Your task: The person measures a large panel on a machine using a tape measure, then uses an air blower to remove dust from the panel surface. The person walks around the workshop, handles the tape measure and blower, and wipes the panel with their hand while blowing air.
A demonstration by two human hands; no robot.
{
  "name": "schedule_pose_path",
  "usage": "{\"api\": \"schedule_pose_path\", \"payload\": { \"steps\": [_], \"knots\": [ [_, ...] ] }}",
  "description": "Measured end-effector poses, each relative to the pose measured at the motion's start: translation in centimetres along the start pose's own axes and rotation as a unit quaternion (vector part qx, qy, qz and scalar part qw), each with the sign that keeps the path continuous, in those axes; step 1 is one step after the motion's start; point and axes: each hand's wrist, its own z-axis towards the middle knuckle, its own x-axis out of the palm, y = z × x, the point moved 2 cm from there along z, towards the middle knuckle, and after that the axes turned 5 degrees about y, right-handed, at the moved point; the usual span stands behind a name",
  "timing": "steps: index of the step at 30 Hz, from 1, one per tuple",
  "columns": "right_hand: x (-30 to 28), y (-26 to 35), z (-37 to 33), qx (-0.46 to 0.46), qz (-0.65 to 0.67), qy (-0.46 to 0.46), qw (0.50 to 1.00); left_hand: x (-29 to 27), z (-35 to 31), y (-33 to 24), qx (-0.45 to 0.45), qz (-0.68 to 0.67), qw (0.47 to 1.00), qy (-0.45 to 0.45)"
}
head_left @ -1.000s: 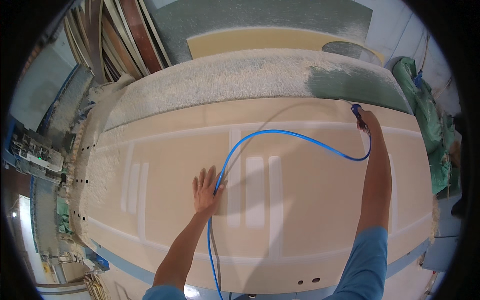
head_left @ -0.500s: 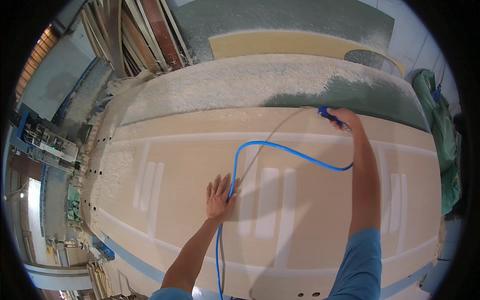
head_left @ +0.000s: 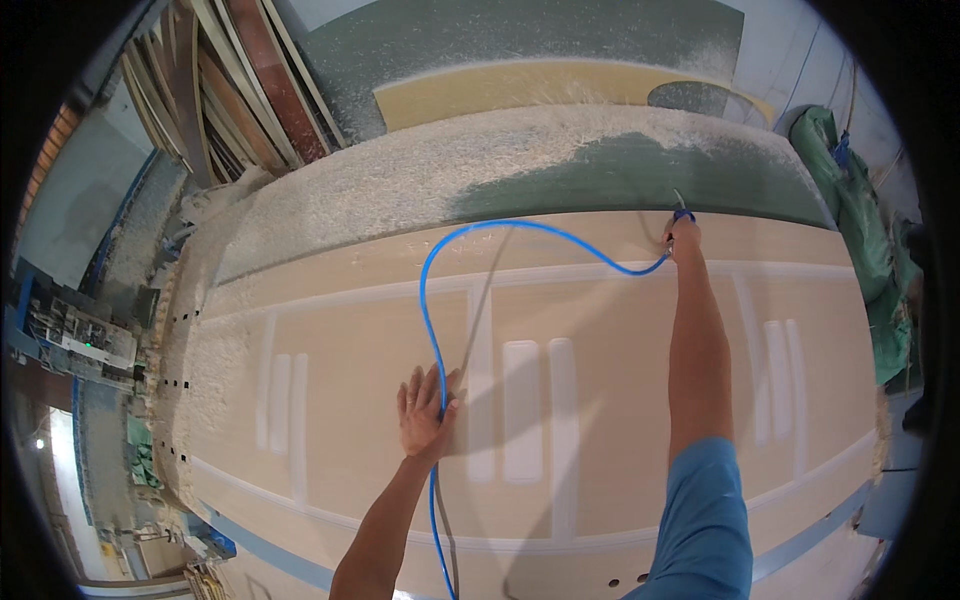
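Note:
A blue air blow gun (head_left: 682, 214) is gripped in my right hand (head_left: 683, 237) at the far edge of a pale wooden panel (head_left: 390, 330). Its thin metal nozzle points away from me, over a dark green surface (head_left: 590, 180) beyond the panel. From the gun a blue air hose (head_left: 424, 290) loops left and runs down past my left hand (head_left: 424, 420). That hand lies flat on the panel with fingers stretched out, and the hose crosses it between thumb and fingers. White grooves and strips mark the panel's face.
Pale sawdust (head_left: 370, 190) covers much of the green surface. A curved yellowish board (head_left: 520, 85) stands behind it. Wood strips (head_left: 225, 90) lean at the back left, above a machine part (head_left: 85, 335). Green sheeting (head_left: 850, 230) hangs at the right.
My right hand has turned the blow gun from pointing left to pointing away. Sawdust has cleared further left off the green surface. The hose loop has shifted up and left; my left hand stays flat.

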Motion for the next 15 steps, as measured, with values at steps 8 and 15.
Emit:
{"api": "schedule_pose_path", "payload": {
  "steps": [8,15],
  "knots": [
    [5.6,5.4,-4.6,0.025,0.235,0.201,0.951,-0.1,0.0,-0.2,-0.004,-0.012,1.0,0.001],
    [-0.5,3.1,-1.4,-0.103,-0.385,0.038,0.917,0.0,0.2,-0.3,0.013,-0.014,1.0,-0.012]
  ]
}}
